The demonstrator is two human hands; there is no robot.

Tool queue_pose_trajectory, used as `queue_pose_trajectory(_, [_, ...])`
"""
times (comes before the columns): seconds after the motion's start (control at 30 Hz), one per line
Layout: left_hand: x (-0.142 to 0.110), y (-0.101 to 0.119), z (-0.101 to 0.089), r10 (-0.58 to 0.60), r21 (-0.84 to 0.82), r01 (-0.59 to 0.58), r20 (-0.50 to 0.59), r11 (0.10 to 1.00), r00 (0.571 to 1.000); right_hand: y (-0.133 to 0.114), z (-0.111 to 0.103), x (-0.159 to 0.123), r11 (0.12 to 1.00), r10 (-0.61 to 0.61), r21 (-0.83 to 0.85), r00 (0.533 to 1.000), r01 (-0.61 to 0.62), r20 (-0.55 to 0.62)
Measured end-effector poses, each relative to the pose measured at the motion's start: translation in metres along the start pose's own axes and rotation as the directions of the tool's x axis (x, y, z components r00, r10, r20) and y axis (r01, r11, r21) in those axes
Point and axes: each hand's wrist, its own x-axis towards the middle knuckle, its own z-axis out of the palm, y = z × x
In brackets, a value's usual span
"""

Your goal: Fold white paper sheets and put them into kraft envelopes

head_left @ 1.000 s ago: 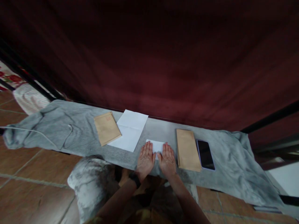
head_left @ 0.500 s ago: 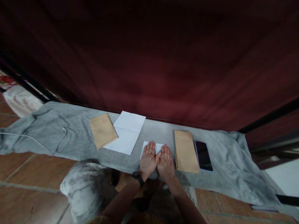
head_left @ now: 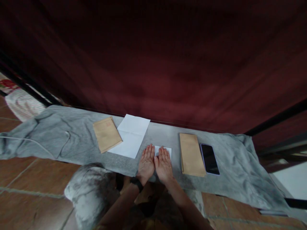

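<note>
A small white piece of paper, seemingly folded, (head_left: 169, 150) lies on the grey cloth (head_left: 165, 134) in front of me, largely covered by my hands. My left hand (head_left: 146, 162) rests flat over its left side, fingers stretched forward, a dark band on the wrist. Palm down, my right hand (head_left: 163, 163) presses on the paper's middle with fingers straight. Neither hand grips anything. Left of them lies a larger creased white sheet (head_left: 131, 135). A brown envelope (head_left: 106, 134) overlaps that sheet's left edge. To the right is a stack of brown envelopes (head_left: 192, 155).
A phone (head_left: 210, 158) with a dark screen lies right of the envelope stack. A white cable (head_left: 28, 139) crosses the cloth at the left. Behind the surface hangs a dark red curtain (head_left: 153, 80). Tiled floor (head_left: 35, 188) shows below.
Both hands have slid to the left across the small paper, still flat. Its right end now shows, while its left end is covered. The other things stay in place.
</note>
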Motion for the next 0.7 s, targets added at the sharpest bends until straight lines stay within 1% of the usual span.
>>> queue_pose_trajectory(0.07, [0.000,0.000,-0.001,-0.001,0.015,0.001,0.002,1.000,1.000,-0.001,0.003,0.000,1.000,-0.003,-0.030,1.000,0.003,0.000])
queue_pose_trajectory(0.13, [0.000,0.000,-0.003,0.004,0.024,-0.004,-0.005,1.000,1.000,0.002,0.006,-0.002,0.997,-0.003,-0.078,0.999,0.001,-0.035])
queue_pose_trajectory(0.3, [-0.001,-0.001,-0.007,-0.026,0.043,0.028,-0.054,0.999,0.998,0.023,0.011,-0.007,0.983,-0.049,-0.181,0.989,0.023,-0.143])
queue_pose_trajectory(0.4, [-0.006,-0.006,-0.006,-0.035,0.040,0.039,-0.086,0.998,0.996,0.033,0.012,-0.010,0.973,-0.066,-0.231,0.985,0.028,-0.159])
queue_pose_trajectory(0.53, [-0.010,-0.011,-0.003,-0.040,0.040,0.044,-0.104,0.998,0.994,0.036,0.011,-0.013,0.965,-0.058,-0.261,0.984,0.013,-0.167])
queue_pose_trajectory(0.6, [-0.009,-0.006,-0.002,-0.078,0.048,0.085,-0.127,0.995,0.989,0.035,0.009,-0.013,0.962,-0.054,-0.271,0.986,0.008,-0.160])
queue_pose_trajectory(0.7, [-0.001,0.011,-0.002,-0.144,0.048,0.154,-0.180,0.987,0.973,0.033,0.007,-0.013,0.958,-0.036,-0.287,0.991,-0.004,-0.133])
